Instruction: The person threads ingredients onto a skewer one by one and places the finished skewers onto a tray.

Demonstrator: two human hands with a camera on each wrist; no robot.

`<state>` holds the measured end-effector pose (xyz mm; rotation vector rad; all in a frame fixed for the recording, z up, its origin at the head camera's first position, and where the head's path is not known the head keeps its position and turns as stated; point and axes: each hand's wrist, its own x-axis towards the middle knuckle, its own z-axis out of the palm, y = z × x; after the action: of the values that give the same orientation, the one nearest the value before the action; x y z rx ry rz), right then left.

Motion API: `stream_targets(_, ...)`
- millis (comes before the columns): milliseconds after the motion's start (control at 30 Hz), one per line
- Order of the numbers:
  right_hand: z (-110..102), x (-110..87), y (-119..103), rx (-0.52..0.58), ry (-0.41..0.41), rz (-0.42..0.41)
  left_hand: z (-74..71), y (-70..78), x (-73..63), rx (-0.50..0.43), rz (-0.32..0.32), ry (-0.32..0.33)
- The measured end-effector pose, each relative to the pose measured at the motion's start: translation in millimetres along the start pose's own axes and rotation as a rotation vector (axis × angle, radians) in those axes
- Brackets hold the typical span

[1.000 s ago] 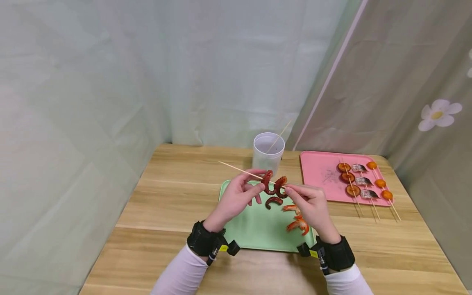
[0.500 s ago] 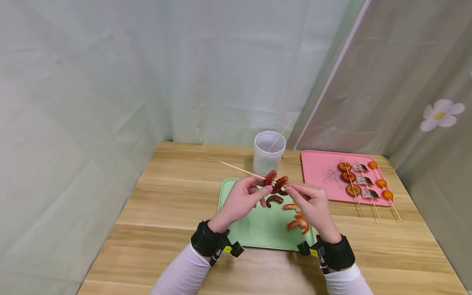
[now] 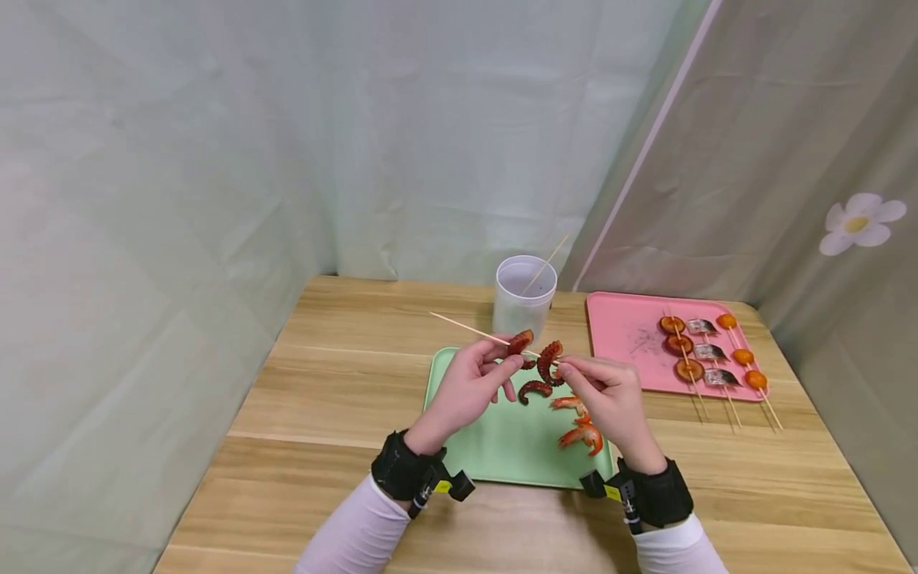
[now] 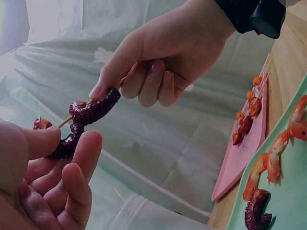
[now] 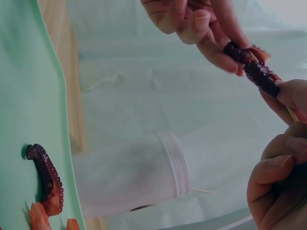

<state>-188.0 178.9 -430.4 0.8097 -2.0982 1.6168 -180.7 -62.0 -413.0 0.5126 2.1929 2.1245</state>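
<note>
Between the two hands runs a bamboo skewer (image 3: 462,324) with two curled, dark red octopus tentacles on it. My left hand (image 3: 462,392) pinches the left tentacle (image 3: 521,341) between thumb and fingers; the skewer's long bare part extends past it to the left. With thumb and forefinger, my right hand (image 3: 610,400) grips the skewer's other end, right beside the second tentacle (image 4: 96,109). Below the hands, a loose tentacle (image 5: 47,179) lies on a green tray (image 3: 502,458), near orange shrimp (image 3: 582,436).
Behind the green tray stands a translucent white cup (image 3: 522,311) with a thin stick (image 3: 548,259) leaning in it. At right, a pink tray (image 3: 617,327) bears finished-looking skewers of brown round slices (image 3: 678,344), silvery fish pieces (image 3: 710,352) and orange balls (image 3: 743,357).
My left hand first moved right, bringing its tentacle against the other, then drew slightly back left. The left tentacle has turned and a gap shows between the two. The right hand stays nearly still.
</note>
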Motion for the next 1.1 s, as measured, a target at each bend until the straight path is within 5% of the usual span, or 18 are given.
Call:
stream_targets(567,-0.2,0.1,-0.1,-0.004,-0.016,-0.034,1.0,0.3,-0.6,0.024,-0.026,-0.056)
stream_targets(900,-7.2,1.0,-2.1,-0.034,0.103,-0.036,-3.0,-6.4,-0.9,0.033,0.054,-0.155)
stream_targets(1100,-17.8,-0.2,-5.8,-0.029,0.164,0.037,1.4,-20.8,5.6,0.181,-0.046,-0.125)
